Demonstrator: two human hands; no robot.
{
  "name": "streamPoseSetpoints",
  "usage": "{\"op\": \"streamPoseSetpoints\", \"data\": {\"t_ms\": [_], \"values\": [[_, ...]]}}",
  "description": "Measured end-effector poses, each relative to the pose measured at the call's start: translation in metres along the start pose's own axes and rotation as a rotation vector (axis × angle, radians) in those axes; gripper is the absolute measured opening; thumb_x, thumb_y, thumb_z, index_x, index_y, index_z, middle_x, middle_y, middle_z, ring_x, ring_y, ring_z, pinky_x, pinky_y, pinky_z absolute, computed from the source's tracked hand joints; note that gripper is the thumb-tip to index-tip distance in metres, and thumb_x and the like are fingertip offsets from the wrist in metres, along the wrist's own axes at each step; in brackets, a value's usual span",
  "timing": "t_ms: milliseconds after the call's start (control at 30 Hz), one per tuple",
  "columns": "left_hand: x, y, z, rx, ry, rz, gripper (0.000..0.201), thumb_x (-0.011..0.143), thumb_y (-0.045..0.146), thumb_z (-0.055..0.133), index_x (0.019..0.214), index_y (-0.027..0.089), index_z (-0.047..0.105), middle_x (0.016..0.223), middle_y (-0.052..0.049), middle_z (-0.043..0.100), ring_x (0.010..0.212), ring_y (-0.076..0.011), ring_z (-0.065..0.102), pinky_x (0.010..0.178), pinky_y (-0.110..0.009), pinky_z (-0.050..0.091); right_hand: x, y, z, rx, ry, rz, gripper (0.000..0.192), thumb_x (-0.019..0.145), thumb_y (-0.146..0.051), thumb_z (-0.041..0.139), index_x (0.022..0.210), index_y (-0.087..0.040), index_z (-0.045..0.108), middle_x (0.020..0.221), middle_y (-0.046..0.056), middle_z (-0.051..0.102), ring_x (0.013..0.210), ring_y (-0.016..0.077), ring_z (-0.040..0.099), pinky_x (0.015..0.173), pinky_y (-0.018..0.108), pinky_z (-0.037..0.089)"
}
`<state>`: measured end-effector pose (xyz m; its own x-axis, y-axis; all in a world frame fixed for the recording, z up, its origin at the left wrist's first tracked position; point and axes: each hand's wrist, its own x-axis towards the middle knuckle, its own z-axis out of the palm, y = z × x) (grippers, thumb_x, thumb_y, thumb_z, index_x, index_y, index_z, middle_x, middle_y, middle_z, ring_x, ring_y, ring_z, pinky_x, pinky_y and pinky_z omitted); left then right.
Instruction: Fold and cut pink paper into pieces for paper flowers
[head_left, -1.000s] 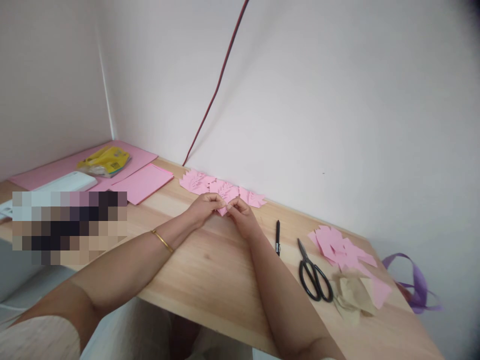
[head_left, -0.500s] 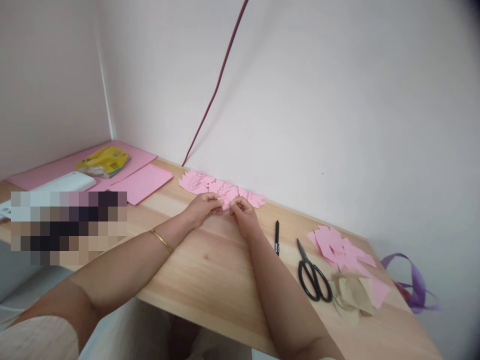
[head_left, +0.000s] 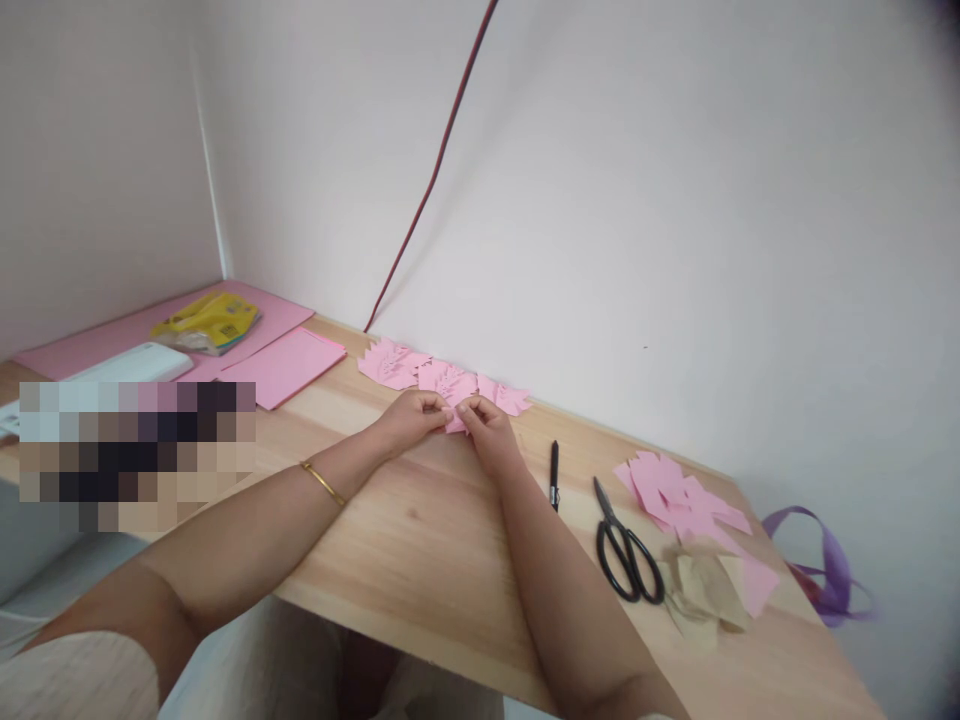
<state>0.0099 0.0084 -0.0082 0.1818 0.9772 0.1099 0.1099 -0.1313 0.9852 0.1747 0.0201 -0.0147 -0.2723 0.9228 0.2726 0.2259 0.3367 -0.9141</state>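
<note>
Between my two hands is a small piece of pink paper [head_left: 455, 420], mostly covered by my fingers. My left hand [head_left: 417, 420] pinches its left side, thumb against fingertips. On the other side my right hand [head_left: 487, 425] grips it the same way. Just beyond, along the wall, lie several pink paper cutouts with jagged edges, among them a left one [head_left: 388, 364], a middle one [head_left: 444, 380] and a right one [head_left: 504, 396].
To the right lie a black pen [head_left: 554, 475], black-handled scissors [head_left: 626, 550], pink paper scraps [head_left: 664, 490], crumpled brown paper [head_left: 705, 590] and a purple ribbon [head_left: 832, 570]. Pink sheets [head_left: 292, 365], a yellow packet [head_left: 210, 320] and a white device [head_left: 139, 362] are at left.
The held pink paper has come slightly down toward me, and my left fingers have curled in more around its edge. Everything else on the table stays put.
</note>
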Motion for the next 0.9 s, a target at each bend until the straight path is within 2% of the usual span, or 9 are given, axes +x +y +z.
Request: {"op": "streamPoseSetpoints", "data": {"t_ms": [100,233,333,400,567,733,900], "values": [[-0.0007,0.0018,0.0004,-0.04,-0.046,0.013,0.023,0.071,0.035,0.062,0.061,0.014,0.062,0.056,0.0,0.056,0.055,-0.0108,0.049,0.057,-0.023,0.038,0.0004,0.0005,0.0,-0.044,-0.003,-0.035,0.023,0.083,-0.041,0.05,0.073,-0.019,0.052,0.071,-0.001,0.048,0.068,0.0134,0.045,0.068,0.026,0.038],[-0.0011,0.0053,0.0006,-0.021,-0.047,0.074,0.024,0.073,0.033,0.059,0.059,0.014,0.063,0.057,0.0,0.055,0.058,-0.0111,0.048,0.059,-0.023,0.039,0.0009,-0.0008,0.0007,-0.061,-0.031,-0.06,0.023,0.084,-0.039,0.048,0.072,-0.02,0.05,0.071,-0.001,0.047,0.069,0.0137,0.045,0.068,0.026,0.038],[-0.0008,0.0063,0.0011,-0.097,-0.056,0.073,0.022,0.073,0.033,0.06,0.062,0.014,0.063,0.06,-0.001,0.058,0.06,-0.0119,0.05,0.062,-0.024,0.04,0.0006,-0.0026,0.0012,-0.041,-0.027,-0.045,0.025,0.084,-0.042,0.047,0.071,-0.02,0.048,0.069,-0.001,0.046,0.069,0.0138,0.045,0.067,0.026,0.038],[-0.0003,0.0057,0.0015,-0.14,-0.042,0.044,0.023,0.071,0.035,0.062,0.062,0.014,0.061,0.06,-0.001,0.058,0.06,-0.012,0.051,0.062,-0.025,0.041,0.0004,-0.0029,0.001,-0.027,-0.008,-0.029,0.026,0.084,-0.043,0.047,0.073,-0.02,0.052,0.071,-0.001,0.048,0.07,0.0139,0.046,0.068,0.026,0.039],[0.0017,0.0019,0.0011,-0.148,0.065,-0.033,0.027,0.068,0.039,0.065,0.06,0.014,0.059,0.055,0.001,0.056,0.056,-0.0115,0.051,0.059,-0.024,0.041,0.0008,0.0004,-0.0013,0.072,0.08,0.074,0.035,0.086,-0.05,0.039,0.094,-0.022,0.059,0.079,0.001,0.053,0.065,0.0132,0.048,0.061,0.026,0.04],[0.0036,-0.0011,0.0002,-0.192,0.128,-0.041,0.029,0.068,0.042,0.066,0.062,0.014,0.06,0.056,0.0,0.057,0.057,-0.0117,0.053,0.061,-0.025,0.042,0.001,0.0019,-0.0018,0.037,0.023,0.092,0.028,0.083,-0.048,0.046,0.08,-0.021,0.054,0.062,-0.002,0.046,0.058,0.0128,0.044,0.06,0.026,0.038],[0.0036,-0.0023,0.0005,-0.284,0.091,-0.095,0.03,0.067,0.043,0.068,0.069,0.014,0.062,0.06,0.0,0.058,0.06,-0.0123,0.055,0.063,-0.027,0.045,0.0019,0.0032,-0.001,-0.001,0.017,0.026,0.02,0.08,-0.039,0.051,0.073,-0.02,0.05,0.065,-0.002,0.046,0.062,0.0124,0.043,0.063,0.026,0.038]]}}
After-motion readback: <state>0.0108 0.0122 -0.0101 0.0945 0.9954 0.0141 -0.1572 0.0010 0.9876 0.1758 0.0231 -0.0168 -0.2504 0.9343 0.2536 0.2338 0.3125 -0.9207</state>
